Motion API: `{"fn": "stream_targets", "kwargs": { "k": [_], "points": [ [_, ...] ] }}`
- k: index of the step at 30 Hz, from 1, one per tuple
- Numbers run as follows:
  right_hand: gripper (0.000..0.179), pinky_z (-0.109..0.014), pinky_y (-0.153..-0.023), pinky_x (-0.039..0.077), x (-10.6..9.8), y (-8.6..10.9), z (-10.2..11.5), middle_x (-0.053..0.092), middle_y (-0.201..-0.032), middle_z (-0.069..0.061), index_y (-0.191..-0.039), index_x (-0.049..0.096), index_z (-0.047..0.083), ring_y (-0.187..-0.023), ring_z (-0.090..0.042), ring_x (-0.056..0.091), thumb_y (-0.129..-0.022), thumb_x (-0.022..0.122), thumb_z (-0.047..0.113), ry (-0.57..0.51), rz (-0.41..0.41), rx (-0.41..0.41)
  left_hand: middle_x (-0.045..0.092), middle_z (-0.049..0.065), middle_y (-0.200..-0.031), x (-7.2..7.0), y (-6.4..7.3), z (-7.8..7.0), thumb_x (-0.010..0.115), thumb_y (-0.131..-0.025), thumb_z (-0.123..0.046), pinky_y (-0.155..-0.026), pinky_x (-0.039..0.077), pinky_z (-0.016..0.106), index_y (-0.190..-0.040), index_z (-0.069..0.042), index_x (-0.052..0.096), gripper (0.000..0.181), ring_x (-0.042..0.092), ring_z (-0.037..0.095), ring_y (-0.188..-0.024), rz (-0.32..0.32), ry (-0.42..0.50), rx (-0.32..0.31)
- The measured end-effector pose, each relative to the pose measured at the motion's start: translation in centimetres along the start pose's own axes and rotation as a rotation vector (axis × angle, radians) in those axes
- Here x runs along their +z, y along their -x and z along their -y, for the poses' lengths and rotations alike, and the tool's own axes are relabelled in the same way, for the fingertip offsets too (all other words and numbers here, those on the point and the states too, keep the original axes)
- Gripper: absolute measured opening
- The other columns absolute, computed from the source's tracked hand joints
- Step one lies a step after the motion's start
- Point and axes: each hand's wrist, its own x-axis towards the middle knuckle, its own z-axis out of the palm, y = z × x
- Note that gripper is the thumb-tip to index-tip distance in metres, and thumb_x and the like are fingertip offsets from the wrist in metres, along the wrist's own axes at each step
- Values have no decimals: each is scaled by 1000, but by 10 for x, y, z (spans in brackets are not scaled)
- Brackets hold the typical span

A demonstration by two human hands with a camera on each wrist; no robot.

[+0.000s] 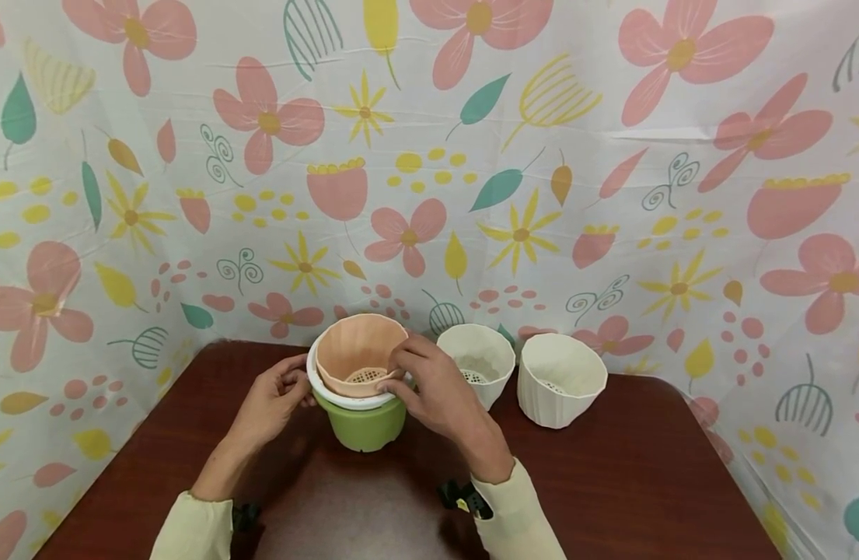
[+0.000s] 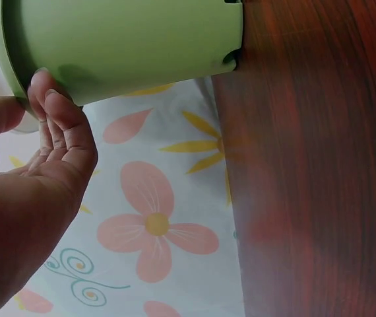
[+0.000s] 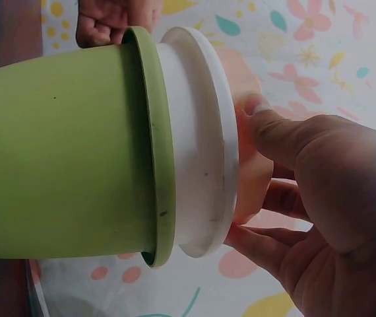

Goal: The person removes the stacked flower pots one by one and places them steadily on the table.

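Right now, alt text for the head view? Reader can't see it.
A person's right-hand grip holds the rim of a peach pot nested in a white pot inside a green pot, whose rim the left-hand grip holds. Two off-white pots stand to the right on a brown table before a floral backdrop.

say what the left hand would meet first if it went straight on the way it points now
Most likely the green pot: the fingers of the left hand are right at its side, by the rim. Depth there is hard to judge exactly.
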Motion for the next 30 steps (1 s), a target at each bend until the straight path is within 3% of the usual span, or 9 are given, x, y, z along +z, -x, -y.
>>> {"fn": "stream_targets", "kwargs": {
  "k": [12, 30],
  "points": [
    [22, -30, -88, 51, -1, 0, 2, 60, -95, 4, -88, 70, 14, -92, -13, 58, -92, 86, 28, -11, -24, -8, 70, 17, -98, -1, 1, 0, 58, -110, -11, -75, 60, 28, -153, 4, 48, 46, 70, 21, -83, -2, -12, -22],
    [21, -31, -86, 51, -5, -1, 4, 61, -93, 2, -87, 70, 13, -93, -14, 58, -90, 86, 26, -35, -86, -44, 69, 15, -95, -1, 0, 1, 58, -110, -10, -75, 61, 33, -151, 4, 49, 44, 69, 20, -82, 6, -39, -3]
  ]
}}
